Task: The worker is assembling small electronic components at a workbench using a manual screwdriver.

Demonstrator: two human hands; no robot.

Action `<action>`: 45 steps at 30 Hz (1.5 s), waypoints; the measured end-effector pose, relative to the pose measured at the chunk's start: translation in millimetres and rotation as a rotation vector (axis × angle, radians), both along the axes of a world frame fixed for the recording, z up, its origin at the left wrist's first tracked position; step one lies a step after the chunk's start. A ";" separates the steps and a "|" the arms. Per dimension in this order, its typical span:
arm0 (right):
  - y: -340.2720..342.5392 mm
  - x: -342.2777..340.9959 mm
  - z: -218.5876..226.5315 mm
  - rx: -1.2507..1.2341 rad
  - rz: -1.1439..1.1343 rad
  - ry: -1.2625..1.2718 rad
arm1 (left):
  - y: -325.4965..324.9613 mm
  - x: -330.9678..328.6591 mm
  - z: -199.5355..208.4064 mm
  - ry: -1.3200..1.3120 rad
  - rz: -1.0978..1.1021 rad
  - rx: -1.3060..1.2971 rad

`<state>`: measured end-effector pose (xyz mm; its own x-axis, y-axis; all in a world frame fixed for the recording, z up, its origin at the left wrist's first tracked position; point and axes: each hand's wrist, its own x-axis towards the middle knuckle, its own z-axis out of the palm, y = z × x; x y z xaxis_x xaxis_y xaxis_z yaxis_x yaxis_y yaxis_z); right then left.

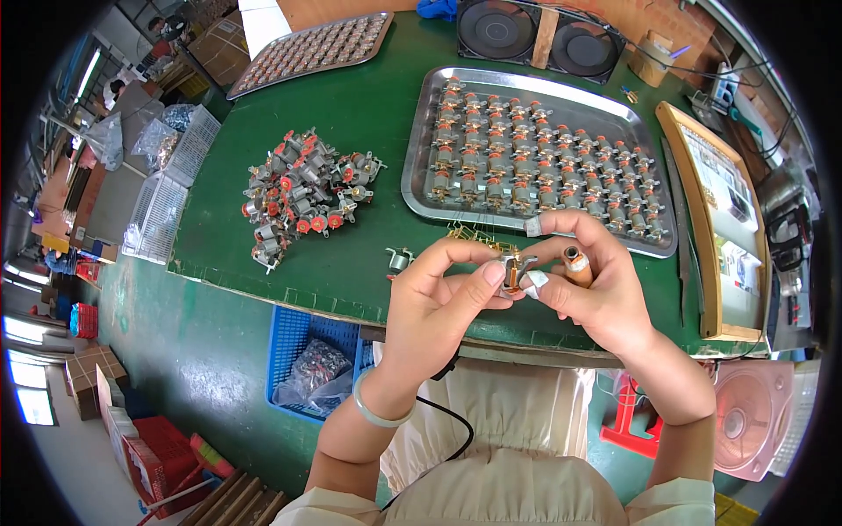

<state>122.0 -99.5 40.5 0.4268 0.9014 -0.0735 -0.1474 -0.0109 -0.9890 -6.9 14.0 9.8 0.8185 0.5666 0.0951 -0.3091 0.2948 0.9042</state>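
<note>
In front of my chest, my left hand (447, 294) pinches a small metal part (514, 273) with a silvery frame and copper-coloured pieces. My right hand (596, 280) meets it from the other side, its taped thumb and forefinger closed close around the same part. A brown wooden handle (576, 266) with a dark end is tucked in the right hand's fingers; the rest of that tool is hidden. Small brass-coloured pieces (471, 233) lie just beyond my fingertips. One loose grey cylindrical component (399, 260) rests beside my left hand.
Left on the green table (210, 237) is a heap of grey and orange components (303, 184). A metal tray (605, 98) with rows of them stands beyond my hands, another tray (386, 35) farther back. Two black fans (535, 35) and a wooden frame (702, 219) edge the table. Below sits a blue crate (282, 351).
</note>
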 end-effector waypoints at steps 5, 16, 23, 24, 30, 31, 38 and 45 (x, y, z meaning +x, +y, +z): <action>1.6 -4.3 -1.6 0.057 -0.038 -0.047 | -1.3 0.9 2.9 0.013 0.017 0.021; 4.9 -3.7 2.2 -0.012 -0.051 -0.150 | -2.6 4.3 3.9 0.036 0.064 0.044; 6.1 -0.9 3.1 -0.028 -0.057 -0.171 | -2.5 6.7 3.8 0.047 0.055 0.037; 5.8 -0.2 3.0 -0.039 -0.048 -0.166 | -2.5 7.0 3.5 0.048 0.049 0.032; 6.4 5.2 2.7 -0.057 0.020 -0.130 | 0.1 8.0 1.4 0.064 0.015 -0.016; 6.3 6.1 3.2 -0.056 0.020 -0.129 | 0.4 7.7 1.0 0.065 0.015 -0.015; 2.7 6.1 -2.3 0.015 -0.039 -0.280 | 0.8 8.5 0.3 0.032 -0.026 -0.011; -10.1 6.8 -2.6 0.106 -0.078 -0.711 | 5.4 5.4 -7.7 0.015 -0.057 -0.046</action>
<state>128.8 -109.6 37.9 0.4021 0.8534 0.3317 0.5357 0.0746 -0.8411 -1.5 19.5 2.1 0.8506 0.5227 0.0572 -0.2770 0.3529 0.8937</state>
